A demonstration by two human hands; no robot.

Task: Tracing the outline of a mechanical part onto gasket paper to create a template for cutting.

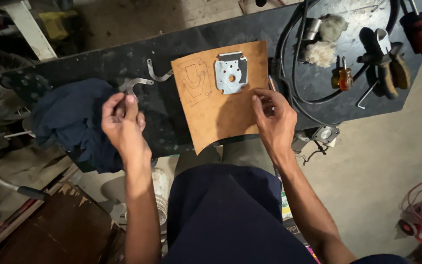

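Dark blue shirt [223,215] of the person fills the bottom centre, nearest the lens; both forearms rise from it toward the black workbench [181,49].

Left hand [122,120]: fingers curled together, thumb and fingertips pinching the lower end of a thin bent metal bracket [134,84]. Bracket runs up and to 1 o'clock from the hand, over the bench top. Dark blue cloth [72,120] lies bunched just beside this hand at 9 o'clock.

Right hand [273,115]: fingers loosely bent, index finger extended, fingertip pressing the right edge of a brown sheet of gasket-like board [221,115]. Whether it pinches anything small, cannot tell.

Brown sheet lies flat on the bench between the hands, its lower edge overhanging the near bench edge. On its upper part, at 11 o'clock from the right hand, rests a flat silver metal plate [230,72] with holes and notched corners. Left of the plate, a pencilled outline [195,80] is drawn on the sheet.

Second curved metal strip [158,73] lies on the bench just off the sheet's upper left corner.

At 1 to 2 o'clock from the right hand: black cables [294,73], wad of cotton waste [324,46], small orange-handled screwdriver [344,76], pliers [389,63], red cylindrical can [420,32].
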